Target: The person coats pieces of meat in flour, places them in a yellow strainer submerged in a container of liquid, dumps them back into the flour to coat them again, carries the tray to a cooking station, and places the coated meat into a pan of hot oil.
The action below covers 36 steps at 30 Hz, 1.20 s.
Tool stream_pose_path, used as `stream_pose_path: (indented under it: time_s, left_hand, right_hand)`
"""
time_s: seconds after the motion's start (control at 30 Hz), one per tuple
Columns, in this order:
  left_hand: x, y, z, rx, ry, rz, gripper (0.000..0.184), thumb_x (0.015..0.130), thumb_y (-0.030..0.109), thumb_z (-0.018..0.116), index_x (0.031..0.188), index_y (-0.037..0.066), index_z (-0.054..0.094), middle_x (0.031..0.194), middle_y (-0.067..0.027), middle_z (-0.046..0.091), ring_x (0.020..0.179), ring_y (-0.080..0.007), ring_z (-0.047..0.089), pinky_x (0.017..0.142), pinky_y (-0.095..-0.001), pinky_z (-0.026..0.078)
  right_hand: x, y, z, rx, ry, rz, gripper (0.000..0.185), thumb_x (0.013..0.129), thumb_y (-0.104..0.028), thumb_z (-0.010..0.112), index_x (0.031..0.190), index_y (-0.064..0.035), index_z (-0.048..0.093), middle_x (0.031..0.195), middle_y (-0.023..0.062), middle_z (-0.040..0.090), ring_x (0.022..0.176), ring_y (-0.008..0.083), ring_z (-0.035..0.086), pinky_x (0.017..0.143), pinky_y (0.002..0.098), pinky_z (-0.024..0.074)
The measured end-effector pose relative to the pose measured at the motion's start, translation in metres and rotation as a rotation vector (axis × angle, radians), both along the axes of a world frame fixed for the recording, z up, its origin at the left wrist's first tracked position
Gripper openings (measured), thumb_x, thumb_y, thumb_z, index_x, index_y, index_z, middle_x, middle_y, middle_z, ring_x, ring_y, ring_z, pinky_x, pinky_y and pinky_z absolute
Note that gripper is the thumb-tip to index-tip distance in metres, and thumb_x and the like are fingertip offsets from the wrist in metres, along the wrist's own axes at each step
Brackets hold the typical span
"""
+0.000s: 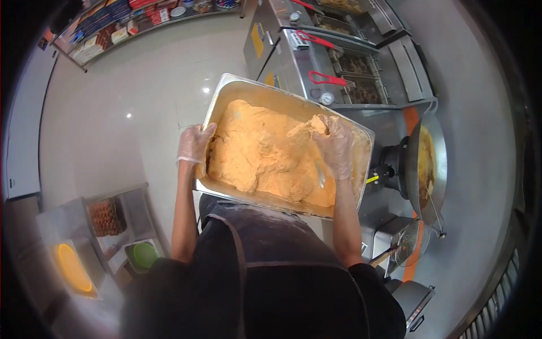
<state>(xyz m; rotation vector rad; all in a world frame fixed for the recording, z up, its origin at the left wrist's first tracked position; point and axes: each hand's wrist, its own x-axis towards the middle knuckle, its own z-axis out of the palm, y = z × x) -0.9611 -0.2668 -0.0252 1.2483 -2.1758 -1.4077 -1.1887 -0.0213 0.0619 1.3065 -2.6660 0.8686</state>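
Observation:
In front of my body is a deep rectangular metal pan (pixel 226 86), tilted in view. Orange-tan breading flour (pixel 248 147) fills much of it, with coated lumps showing in the mass. My left hand (pixel 195 144), in a clear plastic glove, grips the pan's left end with the thumb over the rim. Inside the right part of the pan, my gloved right hand (pixel 336 147) closes its fingers round a flour-coated piece of food (pixel 317 122). What lies under the coating is hidden.
Fryers (pixel 355 65) with red-handled baskets stand ahead right. Beside me on the right is a wok (pixel 424 164) of oil, with a wire strainer (pixel 409 246) nearer. Lower left are a tray of eggs (pixel 105 217) and a green container (pixel 144 255). A stocked shelf (pixel 152 25) stands far left.

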Motion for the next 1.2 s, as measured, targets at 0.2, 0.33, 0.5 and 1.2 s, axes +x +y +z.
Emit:
stream_pose_path:
  time_s: [0.2,0.33,0.5,1.2]
  left_hand:
    - [0.004,-0.014,-0.043,-0.17,-0.102,-0.046,0.057,0.087,0.05,0.06,0.073,-0.005,0.061,0.06,-0.0216,0.053,0.054,-0.028,0.044,0.056,-0.0459,0.038]
    - [-0.001,-0.004,-0.026,0.1,0.086,0.006,0.049,0.09,0.044,0.06,0.081,-0.004,0.067,0.066,-0.0143,0.063,0.055,-0.0247,0.048,0.055,-0.0427,0.041]
    - [-0.003,-0.007,-0.019,-0.116,-0.112,-0.068,0.045,0.095,0.038,0.057,0.08,-0.004,0.063,0.065,-0.0066,0.061,0.057,-0.0141,0.051,0.053,-0.0331,0.043]
    - [-0.001,-0.008,-0.03,-0.016,0.095,-0.096,0.041,0.094,0.036,0.06,0.083,-0.003,0.065,0.071,-0.0048,0.063,0.06,-0.0116,0.053,0.055,-0.028,0.045]
  right_hand:
    - [0.012,0.054,0.016,-0.021,-0.17,-0.322,0.038,0.069,-0.012,0.074,0.105,-0.0052,0.067,0.09,0.0146,0.064,0.085,0.0305,0.062,0.076,0.0382,0.0488]
    - [0.012,0.113,0.053,0.025,0.206,-0.221,0.034,0.071,-0.013,0.074,0.103,-0.0062,0.068,0.093,0.0126,0.066,0.086,0.0284,0.063,0.078,0.0372,0.0493]
    - [0.006,0.17,0.174,-0.095,0.178,-0.628,0.031,0.073,-0.018,0.074,0.101,-0.0077,0.07,0.092,0.0125,0.068,0.084,0.0261,0.066,0.079,0.0352,0.0511]
    - [-0.225,0.466,0.096,0.946,0.32,-1.246,0.023,0.089,-0.026,0.053,0.099,-0.0132,0.07,0.106,0.0158,0.067,0.097,0.0307,0.066,0.085,0.0414,0.0521]
